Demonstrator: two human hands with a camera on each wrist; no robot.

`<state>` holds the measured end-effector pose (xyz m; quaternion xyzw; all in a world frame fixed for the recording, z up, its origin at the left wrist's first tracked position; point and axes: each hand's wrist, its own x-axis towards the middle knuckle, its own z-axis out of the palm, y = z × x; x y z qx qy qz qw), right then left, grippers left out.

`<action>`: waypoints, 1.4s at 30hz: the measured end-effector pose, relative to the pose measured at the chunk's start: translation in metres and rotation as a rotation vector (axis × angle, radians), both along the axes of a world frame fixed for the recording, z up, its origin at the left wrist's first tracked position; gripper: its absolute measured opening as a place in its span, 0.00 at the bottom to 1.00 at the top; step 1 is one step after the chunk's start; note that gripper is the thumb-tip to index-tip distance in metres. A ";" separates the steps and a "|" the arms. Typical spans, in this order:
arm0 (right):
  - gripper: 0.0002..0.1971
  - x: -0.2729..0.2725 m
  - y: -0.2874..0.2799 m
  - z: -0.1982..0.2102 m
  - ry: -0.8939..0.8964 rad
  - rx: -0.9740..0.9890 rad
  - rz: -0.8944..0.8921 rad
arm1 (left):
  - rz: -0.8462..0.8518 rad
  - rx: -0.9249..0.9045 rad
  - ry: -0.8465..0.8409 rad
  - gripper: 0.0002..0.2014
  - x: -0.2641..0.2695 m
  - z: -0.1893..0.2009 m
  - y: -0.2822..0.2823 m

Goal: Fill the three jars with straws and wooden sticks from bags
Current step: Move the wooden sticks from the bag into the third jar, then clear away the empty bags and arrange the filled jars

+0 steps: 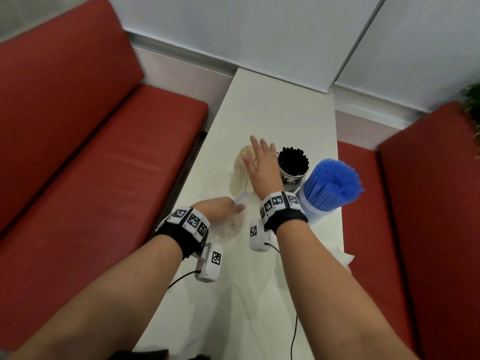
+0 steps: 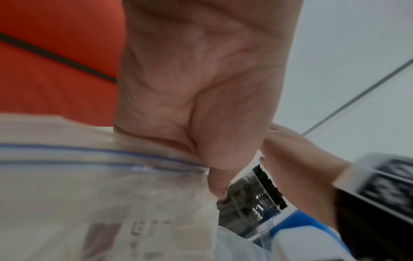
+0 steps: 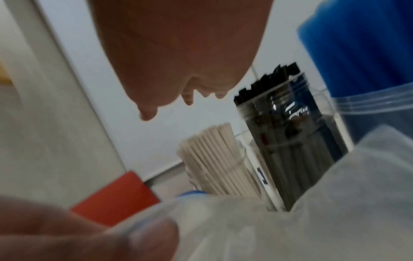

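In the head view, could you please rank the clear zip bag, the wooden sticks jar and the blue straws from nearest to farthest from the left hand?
1. Clear zip bag: gripped by the left hand itself, at the near table edge.
2. Wooden sticks jar: just beyond the bag, under the open right hand.
3. Blue straws: farthest, across at the table's right side.

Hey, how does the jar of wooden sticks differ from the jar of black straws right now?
The jar of wooden sticks holds pale, thin sticks; the jar of black straws holds dark ones. The right hand hovers open over the sticks, while the black straws stand uncovered beside it. From the right wrist view the stick jar looks shorter. Both are clear, upright and filled.
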<state>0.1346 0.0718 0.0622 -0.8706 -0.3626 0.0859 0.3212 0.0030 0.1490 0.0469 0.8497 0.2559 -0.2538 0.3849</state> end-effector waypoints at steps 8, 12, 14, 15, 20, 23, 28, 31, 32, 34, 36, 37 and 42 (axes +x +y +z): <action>0.36 -0.060 -0.065 -0.007 0.621 0.344 -0.616 | 0.341 -0.352 -0.508 0.26 -0.001 0.025 0.005; 0.15 -0.087 -0.082 -0.016 0.705 0.513 -0.663 | 0.329 -0.390 -0.660 0.29 0.002 0.039 -0.013; 0.12 -0.087 -0.098 -0.006 0.623 0.603 -0.728 | 0.323 -0.499 -0.665 0.30 0.002 0.045 -0.014; 0.14 -0.084 -0.111 0.002 0.535 0.616 -0.789 | 0.384 -0.554 -0.687 0.28 0.001 0.051 -0.011; 0.18 -0.074 -0.176 0.032 0.126 0.481 -0.868 | 0.526 -0.425 -0.840 0.23 -0.009 0.077 0.015; 0.20 -0.082 -0.185 0.046 0.066 0.531 -0.834 | 0.547 -0.381 -0.877 0.23 -0.009 0.090 0.005; 0.22 -0.086 -0.201 0.065 0.052 0.609 -0.667 | 0.377 -0.575 -0.795 0.21 -0.009 0.121 0.001; 0.22 -0.081 -0.210 0.069 0.046 0.623 -0.618 | 0.369 -0.581 -0.823 0.18 -0.005 0.132 -0.008; 0.22 -0.078 -0.213 0.069 0.029 0.617 -0.623 | 0.396 -0.570 -0.852 0.16 -0.003 0.133 -0.011; 0.22 -0.070 -0.222 0.070 0.002 0.605 -0.665 | 0.469 -0.541 -0.875 0.16 0.001 0.133 -0.015; 0.22 -0.061 -0.228 0.073 0.026 0.616 -0.688 | 0.545 -0.598 -0.847 0.18 0.000 0.131 -0.022; 0.22 -0.057 -0.230 0.074 0.053 0.636 -0.695 | 0.558 -0.688 -0.833 0.18 -0.002 0.130 -0.026; 0.23 -0.039 -0.244 0.078 0.216 0.781 -0.836 | 0.117 -1.109 -0.642 0.34 -0.012 0.112 -0.041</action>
